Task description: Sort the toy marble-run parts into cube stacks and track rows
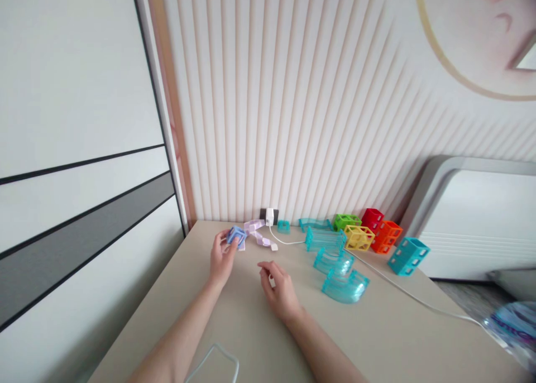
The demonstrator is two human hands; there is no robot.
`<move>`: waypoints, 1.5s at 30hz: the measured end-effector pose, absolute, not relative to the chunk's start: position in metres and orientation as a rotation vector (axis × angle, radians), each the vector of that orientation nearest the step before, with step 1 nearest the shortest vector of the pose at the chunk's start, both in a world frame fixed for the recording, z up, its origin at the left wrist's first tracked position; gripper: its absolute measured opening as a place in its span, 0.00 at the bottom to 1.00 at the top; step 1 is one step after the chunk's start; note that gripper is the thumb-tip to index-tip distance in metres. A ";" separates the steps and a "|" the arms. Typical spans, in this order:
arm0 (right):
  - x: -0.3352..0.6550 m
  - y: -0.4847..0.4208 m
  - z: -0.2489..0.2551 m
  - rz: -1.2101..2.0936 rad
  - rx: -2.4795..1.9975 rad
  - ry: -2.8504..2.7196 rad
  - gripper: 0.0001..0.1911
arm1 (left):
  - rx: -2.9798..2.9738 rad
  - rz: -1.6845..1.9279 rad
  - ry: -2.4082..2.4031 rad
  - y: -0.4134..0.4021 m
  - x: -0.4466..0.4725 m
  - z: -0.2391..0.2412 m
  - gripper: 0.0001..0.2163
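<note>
My left hand (223, 254) is closed on a small blue block (237, 235) with open square sides, near the far left of the table. Just behind and beside it lie several pale purple pieces (263, 240) strung out on the tabletop. Near the table's middle, my right hand (276, 291) hovers or rests with fingers curled; whether something is in them I cannot make out. To its right lie clear teal curved track pieces (345, 286) and a straight teal piece (325, 239).
Green (345, 221), yellow (359, 237), red (372, 219), orange (386, 237) and blue-teal (408, 256) block frames stand at the right. A white charger (269, 216) sits in the wall socket, its cable (402, 289) crossing the table. A plastic bag (513, 327) lies far right.
</note>
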State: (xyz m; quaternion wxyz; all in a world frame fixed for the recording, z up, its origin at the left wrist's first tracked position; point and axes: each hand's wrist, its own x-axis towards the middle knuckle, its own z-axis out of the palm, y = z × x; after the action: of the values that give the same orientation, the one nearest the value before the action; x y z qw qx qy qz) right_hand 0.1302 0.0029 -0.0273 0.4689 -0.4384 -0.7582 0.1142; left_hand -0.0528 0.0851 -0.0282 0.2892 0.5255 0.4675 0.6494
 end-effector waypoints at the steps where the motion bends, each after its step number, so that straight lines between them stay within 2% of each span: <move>1: 0.131 0.003 -0.027 0.307 -1.095 -1.792 0.12 | 1.353 1.694 1.167 0.080 -0.046 -0.027 0.20; 9: 0.133 0.002 -0.022 0.394 -1.051 -1.666 0.21 | 1.170 1.445 0.739 0.040 -0.011 -0.022 0.17; 16: 0.135 0.004 -0.020 0.472 -1.061 -1.566 0.23 | 1.819 1.507 0.859 0.039 -0.015 -0.026 0.18; 21: 0.136 0.004 -0.018 0.467 -1.122 -1.457 0.20 | 2.156 1.434 0.820 0.033 -0.017 -0.021 0.22; 26: 0.139 0.004 -0.018 0.430 -1.103 -1.363 0.26 | 1.865 1.411 0.705 0.028 -0.015 -0.021 0.17; 29: 0.142 0.003 -0.020 0.408 -1.081 -1.427 0.28 | 1.572 1.425 0.685 0.030 -0.013 -0.023 0.20; 33: 0.143 0.004 -0.023 0.416 -1.112 -1.522 0.27 | 1.420 1.236 0.645 0.034 -0.012 -0.022 0.22; 40: 0.140 0.007 -0.022 0.334 -1.195 -1.526 0.22 | 1.382 1.274 0.697 0.037 -0.007 -0.023 0.18; 45: 0.139 0.004 -0.022 0.256 -1.259 -1.546 0.29 | 1.697 1.371 0.867 0.038 -0.009 -0.028 0.16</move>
State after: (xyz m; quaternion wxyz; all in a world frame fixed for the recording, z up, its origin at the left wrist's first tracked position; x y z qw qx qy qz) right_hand 0.1386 0.0043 -0.0223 0.5362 -0.5287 -0.6492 0.1075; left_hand -0.0091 0.0378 -0.0284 0.3866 0.6667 0.3407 0.5385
